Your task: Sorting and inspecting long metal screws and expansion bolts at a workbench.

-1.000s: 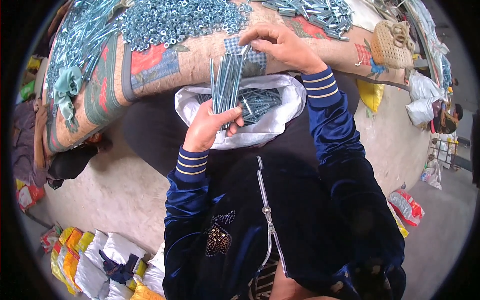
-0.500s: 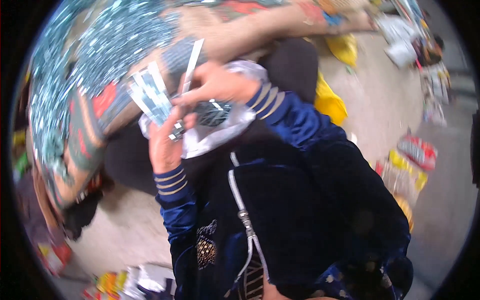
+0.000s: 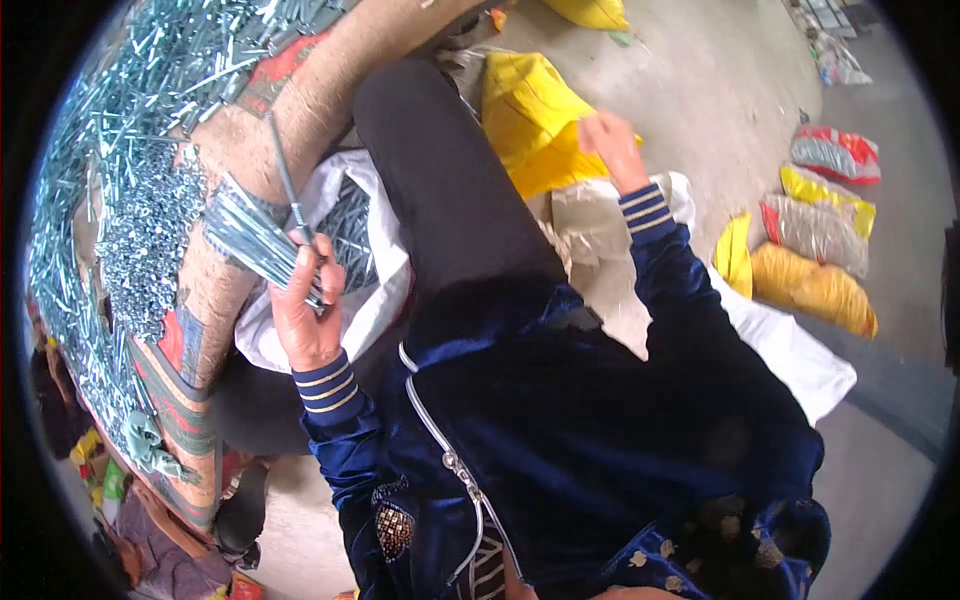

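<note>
My left hand [image 3: 310,315] is closed round a fanned bundle of long silvery bolts [image 3: 248,232]. One threaded bolt [image 3: 286,170] stands apart from the bundle, rising from between my thumb and fingers. Just beyond that hand, a white sack [image 3: 392,262] lies open with more bolts inside. My right hand [image 3: 612,150] is off to the right, in front of a yellow bag [image 3: 525,105]. Its fingers look blurred, and I cannot make out anything in them.
A heap of loose bolts [image 3: 75,225] and a pile of small nuts [image 3: 150,235] lie on a raised, cloth-covered surface at left. Packed bags [image 3: 815,290] line the floor at right. Another person's arm [image 3: 165,520] shows at lower left.
My right hand has left the bolts and swung right, away from my left hand. The left hand still holds its bundle. The whole view has turned rightward.
</note>
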### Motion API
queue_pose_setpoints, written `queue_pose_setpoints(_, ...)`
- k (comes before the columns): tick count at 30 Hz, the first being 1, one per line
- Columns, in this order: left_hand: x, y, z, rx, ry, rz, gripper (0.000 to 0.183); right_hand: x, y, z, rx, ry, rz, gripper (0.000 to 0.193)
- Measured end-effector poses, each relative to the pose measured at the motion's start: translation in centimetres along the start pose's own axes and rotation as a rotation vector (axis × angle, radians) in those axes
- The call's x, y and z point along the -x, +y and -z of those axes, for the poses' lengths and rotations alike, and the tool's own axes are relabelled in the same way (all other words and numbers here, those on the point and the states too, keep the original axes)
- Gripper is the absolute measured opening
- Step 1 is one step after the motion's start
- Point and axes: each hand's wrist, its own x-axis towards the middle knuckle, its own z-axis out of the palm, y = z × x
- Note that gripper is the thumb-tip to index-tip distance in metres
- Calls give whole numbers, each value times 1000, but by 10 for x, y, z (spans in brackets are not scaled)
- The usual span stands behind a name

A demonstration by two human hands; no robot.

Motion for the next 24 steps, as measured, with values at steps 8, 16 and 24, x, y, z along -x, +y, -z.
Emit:
queue_pose_setpoints(8, -81, -37, -93, -231, -73, 146, 18, -99, 186, -70, 691, 10, 148, 23)
queue_pose_setpoints(16, -138, -49, -140, -332, -131, 456, 19, -256, 75, -286, 168, -289, 329, 23)
queue_pose_setpoints(24, -168, -48, -155, -273, -217, 654, 21, -253, 62, -405, -179, -534, 231, 23)
